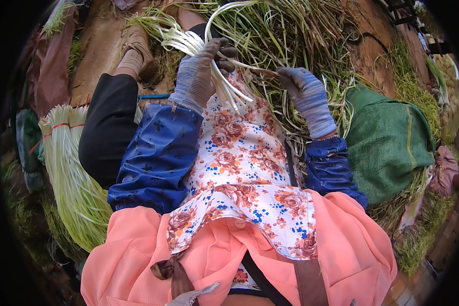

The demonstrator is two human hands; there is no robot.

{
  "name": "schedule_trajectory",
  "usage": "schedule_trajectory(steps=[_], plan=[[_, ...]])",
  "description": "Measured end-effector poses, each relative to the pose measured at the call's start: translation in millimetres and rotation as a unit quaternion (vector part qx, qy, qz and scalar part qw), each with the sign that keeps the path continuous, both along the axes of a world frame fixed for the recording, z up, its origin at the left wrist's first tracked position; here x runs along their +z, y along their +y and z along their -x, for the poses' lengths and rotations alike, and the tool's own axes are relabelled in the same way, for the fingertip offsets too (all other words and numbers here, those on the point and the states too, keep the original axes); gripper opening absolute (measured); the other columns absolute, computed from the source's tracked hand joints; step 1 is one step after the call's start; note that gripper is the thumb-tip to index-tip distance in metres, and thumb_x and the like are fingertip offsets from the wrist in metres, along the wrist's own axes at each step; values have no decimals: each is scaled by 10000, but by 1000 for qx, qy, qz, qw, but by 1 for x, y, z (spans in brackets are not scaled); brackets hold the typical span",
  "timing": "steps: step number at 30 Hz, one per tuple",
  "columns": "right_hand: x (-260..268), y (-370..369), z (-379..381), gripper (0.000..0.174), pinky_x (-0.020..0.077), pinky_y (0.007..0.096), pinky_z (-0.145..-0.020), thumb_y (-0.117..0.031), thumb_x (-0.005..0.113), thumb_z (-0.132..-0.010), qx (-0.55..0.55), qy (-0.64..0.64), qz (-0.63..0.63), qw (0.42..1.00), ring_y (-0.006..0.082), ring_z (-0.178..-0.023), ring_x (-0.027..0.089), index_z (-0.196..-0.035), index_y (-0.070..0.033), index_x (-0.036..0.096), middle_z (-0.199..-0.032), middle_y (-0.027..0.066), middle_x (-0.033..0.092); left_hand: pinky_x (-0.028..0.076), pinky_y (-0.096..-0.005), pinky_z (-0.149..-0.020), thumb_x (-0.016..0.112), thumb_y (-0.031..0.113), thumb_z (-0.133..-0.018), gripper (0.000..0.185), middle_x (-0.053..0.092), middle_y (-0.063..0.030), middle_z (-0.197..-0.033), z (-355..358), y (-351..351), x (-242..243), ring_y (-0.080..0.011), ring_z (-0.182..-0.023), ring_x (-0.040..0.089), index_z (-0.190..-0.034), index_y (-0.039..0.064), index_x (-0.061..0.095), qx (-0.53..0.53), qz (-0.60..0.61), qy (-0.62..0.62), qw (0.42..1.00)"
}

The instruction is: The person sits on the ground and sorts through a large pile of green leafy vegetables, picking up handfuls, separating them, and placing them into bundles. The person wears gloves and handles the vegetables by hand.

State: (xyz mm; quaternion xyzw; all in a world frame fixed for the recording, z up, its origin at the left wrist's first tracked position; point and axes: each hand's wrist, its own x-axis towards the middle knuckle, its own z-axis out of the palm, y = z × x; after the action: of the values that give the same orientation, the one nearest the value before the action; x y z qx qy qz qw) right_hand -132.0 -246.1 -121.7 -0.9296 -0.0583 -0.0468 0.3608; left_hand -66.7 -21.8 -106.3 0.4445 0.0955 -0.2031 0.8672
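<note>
My left hand, in a soiled blue-grey knit glove, is closed around a bunch of long white plant stalks with pale green leaves. The lower stalk ends hang over my floral apron. One stalk bends in a high loop above the hand. My right hand, gloved alike, pinches a brownish, withered strip that runs to the white stalks at the left hand. Behind both hands lies a large heap of loose green and brown leaves.
Bundles of white-to-green stalks tied with red bands lie at the left, beside my bent leg. A stuffed green woven sack sits at the right. Reddish-brown sacking is at the upper left. Leaf scraps cover ground at the lower right.
</note>
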Motion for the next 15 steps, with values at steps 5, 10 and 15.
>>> schedule_trajectory(steps=[5, 10, 15], plan=[[-42, -66, 16, 173, 479, 343, -702, -113, 589, -814, -93, 47, 84, 991, 290, -793, 597, -983, -83, 615, -900, 139, 610, 438, -233, -515, 529, 168, -869, 229, 572, -109, -755, -13, 28, 8, -132, -583, 486, -982, -30, 531, 41, 35, 13, 998], [-27, -105, 19, 293, 463, 313, -812, -109, 539, -856, -120, 206, 175, 955, 247, -917, 593, -1146, -66, 536, -1048, 148, 592, 414, -203, -467, 524, 176, -870, 234, 577, -110, -755, -16, 33, 7, -120, -560, 476, -985, -27, 540, 37, 42, 66, 996], [25, -37, 15, 418, 447, 231, -809, -111, 637, -805, -132, 109, -343, 924, 112, -862, 559, -1190, -34, 497, -1019, 55, 575, 432, -182, -465, 505, 196, -882, 231, 597, -90, -814, -11, 31, 15, -118, -574, 510, -1014, 9, 536, 44, 131, 17, 990]])
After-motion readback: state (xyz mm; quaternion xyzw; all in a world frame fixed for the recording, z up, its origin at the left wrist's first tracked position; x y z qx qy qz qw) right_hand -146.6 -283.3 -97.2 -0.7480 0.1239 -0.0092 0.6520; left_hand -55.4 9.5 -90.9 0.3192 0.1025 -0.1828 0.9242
